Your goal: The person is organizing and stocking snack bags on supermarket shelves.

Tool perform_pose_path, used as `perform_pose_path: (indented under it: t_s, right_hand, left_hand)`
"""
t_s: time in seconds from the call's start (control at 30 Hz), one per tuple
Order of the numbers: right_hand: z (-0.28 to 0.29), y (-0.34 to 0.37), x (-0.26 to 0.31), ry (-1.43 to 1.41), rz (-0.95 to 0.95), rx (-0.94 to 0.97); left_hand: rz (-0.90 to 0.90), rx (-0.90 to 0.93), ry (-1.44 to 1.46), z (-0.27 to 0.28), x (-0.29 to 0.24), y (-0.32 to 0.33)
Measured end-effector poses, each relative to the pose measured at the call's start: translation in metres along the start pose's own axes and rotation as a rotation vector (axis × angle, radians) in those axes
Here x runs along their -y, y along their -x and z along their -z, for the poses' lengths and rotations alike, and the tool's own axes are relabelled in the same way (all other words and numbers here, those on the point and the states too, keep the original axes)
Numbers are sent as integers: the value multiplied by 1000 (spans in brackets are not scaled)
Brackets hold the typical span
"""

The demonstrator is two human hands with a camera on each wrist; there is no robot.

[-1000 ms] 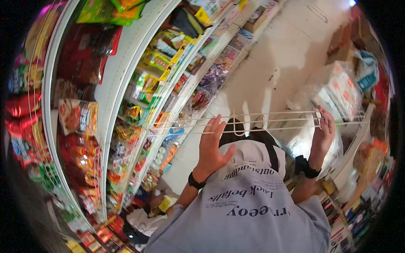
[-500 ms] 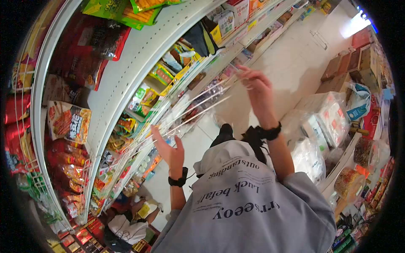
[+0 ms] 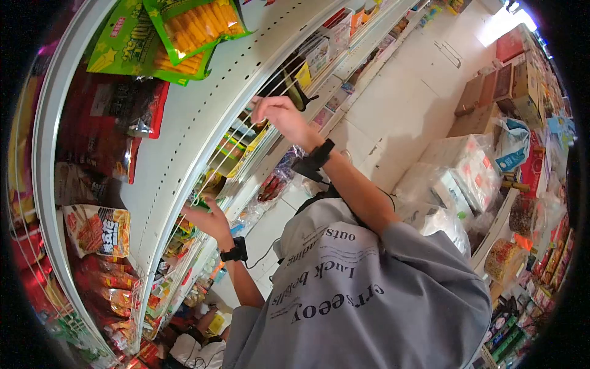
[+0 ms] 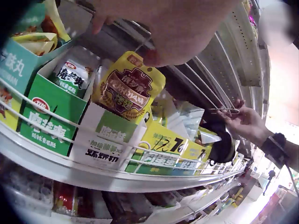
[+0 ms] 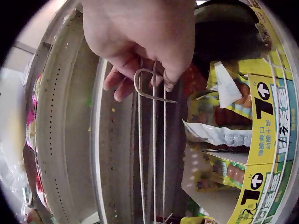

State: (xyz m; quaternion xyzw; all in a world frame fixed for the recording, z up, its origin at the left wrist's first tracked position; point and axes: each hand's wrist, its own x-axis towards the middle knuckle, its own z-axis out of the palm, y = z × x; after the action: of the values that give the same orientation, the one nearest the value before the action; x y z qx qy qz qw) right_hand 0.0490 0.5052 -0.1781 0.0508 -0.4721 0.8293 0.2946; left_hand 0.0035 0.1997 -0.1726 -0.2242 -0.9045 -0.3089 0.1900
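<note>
A white wire rail [image 5: 154, 140] lies lengthwise along the shelf's front edge, off the surface, in the right wrist view. Its looped end is pinched by my right hand [image 5: 140, 42], thumb on one side and fingers curled on the other. In the head view my right hand [image 3: 284, 120] is at the rail's far end, and my left hand [image 3: 210, 222] has the near end between thumb and fingers. The left wrist view shows my left hand [image 4: 187, 32] above a yellow snack packet [image 4: 128, 88]; its fingertips are partly hidden.
Boxed snacks [image 4: 51, 123] stand behind another wire guard on the shelf below. Green snack bags [image 3: 200, 27] lie on the upper shelf [image 3: 184, 117]. Wrapped packs [image 3: 461, 166] and cartons [image 3: 485, 92] are stacked across the aisle floor [image 3: 393, 104].
Both hands have carried the rail from in front of the body leftward to the shelf. The rail has turned from crosswise to run along the shelf edge.
</note>
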Motion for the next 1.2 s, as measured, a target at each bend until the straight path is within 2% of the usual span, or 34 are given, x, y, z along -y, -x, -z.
perform_pose_path:
  t_s: [0.07,0.17,0.2,0.23,0.27,0.33,0.37,0.43,0.47,0.53,0.57,0.67,0.7,0.73,0.8,0.87,0.93,1.0,1.03,1.13,1.2]
  right_hand:
    - [-7,-8,-3,35,-37,15]
    - [-14,-22,-20,53,-48,44]
    - [-18,-28,-24,75,-66,7]
    - [-22,-34,-28,98,-82,-28]
    - [-26,-39,-32,95,-84,-28]
    - [-35,-47,-35,253,-112,-250]
    - [-35,-50,-34,250,-117,-244]
    - [-35,-60,-28,169,-225,-232]
    - [-39,-62,-26,167,-223,-224]
    - [-44,-60,-27,-310,-269,-402]
    - [-40,-59,-28,-481,-294,-377]
    - [-38,-54,-23,-549,-291,-446]
    - [-32,-54,-30,-539,-284,-402]
    - [-34,-53,-27,-493,-332,-484]
    - [-32,-51,-28,-494,-327,-460]
    - [-24,-52,-36,-512,-326,-437]
    - [-31,-49,-16,-514,-403,-464]
    - [-27,-46,-16,-400,-392,-356]
    - [-26,-46,-18,-356,-400,-360]
    - [-22,-40,-18,-417,-392,-326]
    - [-10,-39,-13,-485,-421,-378]
  left_hand:
    - [48,-38,-56,-4,14,-3]
    - [0,-84,-110,-7,24,-17]
    - [-22,-115,-141,-7,22,-22]
    - [-89,-228,-178,-9,19,-26]
    - [-89,-227,-181,-12,20,-31]
    - [-6,-177,-161,-11,26,-37]
    - [-1,-180,-168,-13,30,-39]
    - [-9,-93,8,-14,32,-46]
    - [-7,-101,6,-15,32,-48]
    - [71,-120,31,-13,25,-45]
    - [164,-63,9,-11,23,-44]
    - [150,-73,50,-14,19,-40]
    - [116,-105,61,-15,21,-39]
    - [130,-120,48,-16,22,-38]
    - [247,-115,111,-18,21,-37]
    - [290,-146,132,-20,20,-36]
    - [327,-120,149,-25,32,-33]
    - [347,-156,168,-32,38,-29]
    - [374,-212,211,-36,37,-28]
    - [428,-302,286,-48,46,-24]
    - [521,-216,274,-52,59,-23]
